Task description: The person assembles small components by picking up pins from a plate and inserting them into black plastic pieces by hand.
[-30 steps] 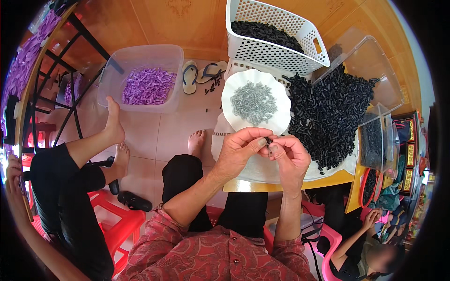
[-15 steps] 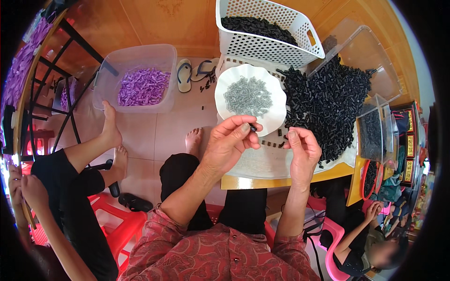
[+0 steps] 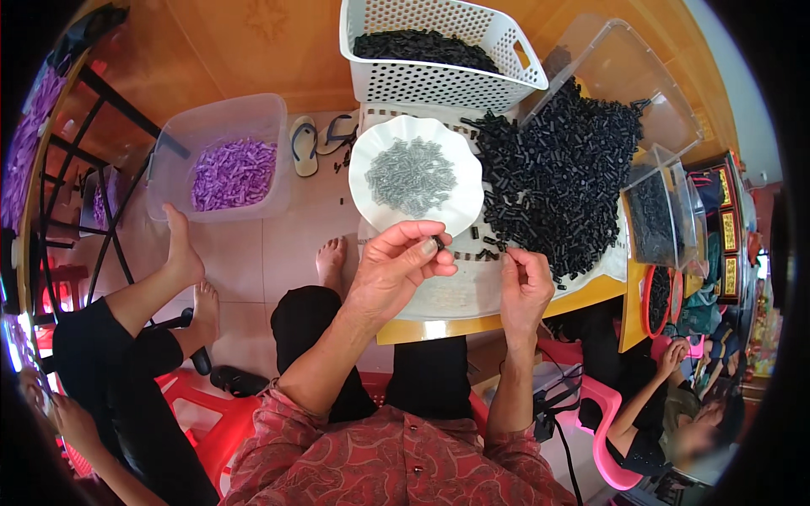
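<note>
The left hand (image 3: pixel 403 266) is pinching one small black cylindrical piece (image 3: pixel 438 243) between thumb and index finger; the other fingers are curling loosely below. The right hand (image 3: pixel 526 287) is holding its thumb and index fingertips close together; whether they are gripping a piece, one cannot tell.

Step in hand: the left hand appears to be keeping the piece ready while the right is picking at the near edge of the pile. The next move is probably calling for both sets of fingertips to meet at the held piece.

Between the hands, several loose black pieces are lying on one white cloth (image 3: pixel 422 295), too crowded to count surely. Just beyond the left fingertips, one white scalloped plate (image 3: pixel 361 169) is holding many small clear pieces (image 3: pixel 411 175). Beyond the right fingertips, one heap of black cylindrical pieces (image 3: pixel 561 177) is spreading, uncountable.

Farther out, beyond the plate, one white perforated plastic basket (image 3: pixel 439 84) is holding more black pieces. Well left of the left fingers, one translucent plastic bin (image 3: pixel 173 173) is holding many purple pieces (image 3: pixel 234 175).
</note>
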